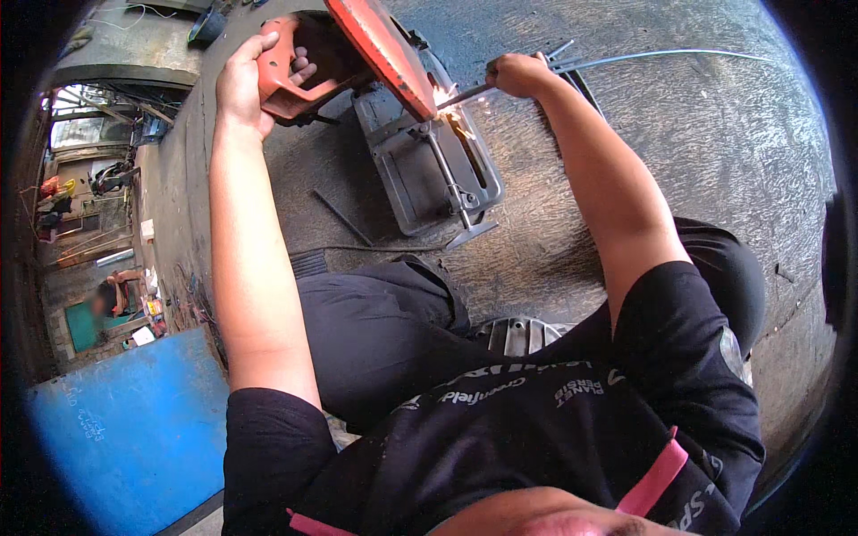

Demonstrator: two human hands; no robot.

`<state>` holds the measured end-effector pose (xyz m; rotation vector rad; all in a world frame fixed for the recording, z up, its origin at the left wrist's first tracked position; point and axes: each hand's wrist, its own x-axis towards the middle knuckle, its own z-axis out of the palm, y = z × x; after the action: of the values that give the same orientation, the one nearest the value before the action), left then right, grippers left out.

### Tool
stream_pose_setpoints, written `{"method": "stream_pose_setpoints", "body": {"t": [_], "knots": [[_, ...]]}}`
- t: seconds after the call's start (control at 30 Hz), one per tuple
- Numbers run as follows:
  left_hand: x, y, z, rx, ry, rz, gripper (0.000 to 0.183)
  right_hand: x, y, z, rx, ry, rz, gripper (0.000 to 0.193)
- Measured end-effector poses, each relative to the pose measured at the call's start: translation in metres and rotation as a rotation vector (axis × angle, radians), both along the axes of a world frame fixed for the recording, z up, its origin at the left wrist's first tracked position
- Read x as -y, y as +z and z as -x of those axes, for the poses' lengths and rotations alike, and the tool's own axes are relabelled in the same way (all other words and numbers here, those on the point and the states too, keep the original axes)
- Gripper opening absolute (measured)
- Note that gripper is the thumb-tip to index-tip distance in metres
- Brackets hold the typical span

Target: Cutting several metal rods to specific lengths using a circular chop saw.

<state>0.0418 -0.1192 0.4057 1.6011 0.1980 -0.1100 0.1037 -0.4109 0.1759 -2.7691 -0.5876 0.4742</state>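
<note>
Clearly, everything hung on how the bar (466, 96) lay across the saw (409, 192). Its long axis ran sideways, slanting a little away from the person toward the right, while the saw's base pointed roughly toward the knees, so the two crossed rather than lined up. The right hand (521, 74) was the nearer one to the bar: a closed fist around it, just to the right of the base. From that fist the bar reached leftward to the lower tip of the red guard (386, 55), where sparks (444, 100) sprayed at the meeting point. I could not see the blade's edge there.

On the far side of the guard, well apart from the bar, the left hand (243, 82) gripped the red handle (278, 96), its fingers curled through the loop. Beyond the fist a thin rod (661, 55) trailed away to the right; whether it joined the bar, I could not tell. The clamp (438, 154) sat on the base, on the person's side of the sparks.
</note>
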Motion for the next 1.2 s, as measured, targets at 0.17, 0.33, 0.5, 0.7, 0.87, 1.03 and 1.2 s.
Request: {"method": "stream_pose_setpoints", "body": {"t": [0.17,0.33,0.5,0.7,0.87,1.03,1.2], "knots": [[0.005,0.001,0.0,0.004,0.004,-0.036,0.046,0.003,-0.008,-0.001,0.013,-0.02,-0.062,0.033],[0.003,0.002,0.002,-0.008,0.016,-0.03,0.046,-0.001,-0.005,0.0,0.015,0.0,0.005,0.032],[0.008,0.003,0.003,0.005,0.014,-0.051,0.047,0.0,-0.01,0.0,0.011,0.004,0.022,0.033],[0.011,0.003,0.004,0.026,0.012,-0.067,0.048,0.001,-0.019,-0.003,0.033,-0.015,-0.004,0.034],[0.01,0.006,0.004,0.01,0.011,-0.059,0.047,-0.001,-0.013,-0.001,-0.005,0.003,0.025,0.033],[0.013,0.006,0.005,0.014,0.012,-0.057,0.045,0.002,-0.021,-0.002,0.024,-0.005,-0.006,0.033],[0.01,0.006,0.003,-0.001,0.008,-0.054,0.046,0.0,-0.022,-0.002,0.027,-0.01,-0.012,0.035]]}}
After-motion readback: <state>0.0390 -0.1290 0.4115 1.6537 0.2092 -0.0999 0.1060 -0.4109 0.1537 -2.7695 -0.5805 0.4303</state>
